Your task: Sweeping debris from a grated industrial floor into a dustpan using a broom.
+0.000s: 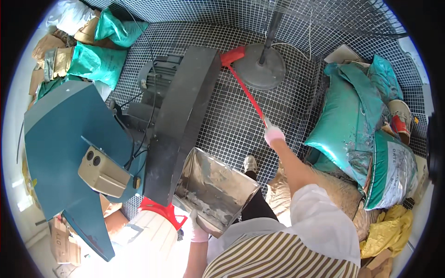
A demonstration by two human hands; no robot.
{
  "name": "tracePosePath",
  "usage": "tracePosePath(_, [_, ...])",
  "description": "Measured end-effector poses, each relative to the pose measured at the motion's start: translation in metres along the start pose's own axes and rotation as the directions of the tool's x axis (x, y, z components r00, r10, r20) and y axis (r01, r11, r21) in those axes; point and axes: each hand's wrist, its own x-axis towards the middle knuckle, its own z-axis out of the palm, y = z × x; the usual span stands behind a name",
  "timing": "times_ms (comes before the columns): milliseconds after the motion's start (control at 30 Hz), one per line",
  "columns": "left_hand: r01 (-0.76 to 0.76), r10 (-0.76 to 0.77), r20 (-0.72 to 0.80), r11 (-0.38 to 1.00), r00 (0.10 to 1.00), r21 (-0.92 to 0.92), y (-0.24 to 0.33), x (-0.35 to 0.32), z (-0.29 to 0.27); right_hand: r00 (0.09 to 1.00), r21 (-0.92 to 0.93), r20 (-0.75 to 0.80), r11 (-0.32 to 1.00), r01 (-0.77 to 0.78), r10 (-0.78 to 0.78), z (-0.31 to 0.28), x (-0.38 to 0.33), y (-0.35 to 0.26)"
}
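Note:
My right hand [274,135], in a pale pink-white glove, is closed around the thin red handle of a red broom [233,55]. The broom reaches away from me; its head lies on the tiled floor between the dark machine housing [190,106] and a round grey stand base [263,67]. In my left hand [199,230], also gloved, is the near edge of a boxy metal dustpan [225,180]. It tilts in front of my body with grey powdery residue inside. Bristles of the broom cannot be made out.
A blue-green machine [65,148] with a beige switch box [103,171] and motor [162,76] stands at left, cables hanging. Green sacks [345,118] are heaped at right, more sacks [99,62] at far left. A red-rimmed white container [155,222] stands near my left arm.

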Motion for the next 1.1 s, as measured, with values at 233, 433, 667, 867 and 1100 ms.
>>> tracePosePath(233, [-0.075, 0.069, 0.055, 0.992, 0.996, 0.104, 0.016, -0.003, -0.045, 0.980, -0.093, -0.197, 0.994, -0.053, 0.034, 0.093, -0.147, 0.124])
tracePosePath(433, [-0.041, 0.031, 0.156, 0.997, 0.987, 0.062, 0.025, -0.007, -0.113, 0.981, 0.023, 0.047, 0.982, -0.190, 0.189, 0.150, -0.318, 0.178])
tracePosePath(667, [0.061, -0.070, 0.204, 0.997, 0.976, 0.050, 0.030, -0.027, -0.161, 0.948, 0.340, 0.106, 0.885, -0.317, 0.299, 0.140, -0.447, 0.165])
tracePosePath(867, [0.050, -0.067, 0.168, 0.993, 0.983, 0.103, 0.022, -0.047, -0.187, 0.925, 0.412, -0.176, 0.879, -0.241, 0.337, 0.132, -0.319, 0.190])
tracePosePath(1100, [-0.006, -0.009, 0.093, 0.987, 0.996, 0.158, -0.003, -0.074, -0.222, 0.908, 0.328, -0.276, 0.919, -0.220, 0.316, 0.104, -0.158, 0.197])
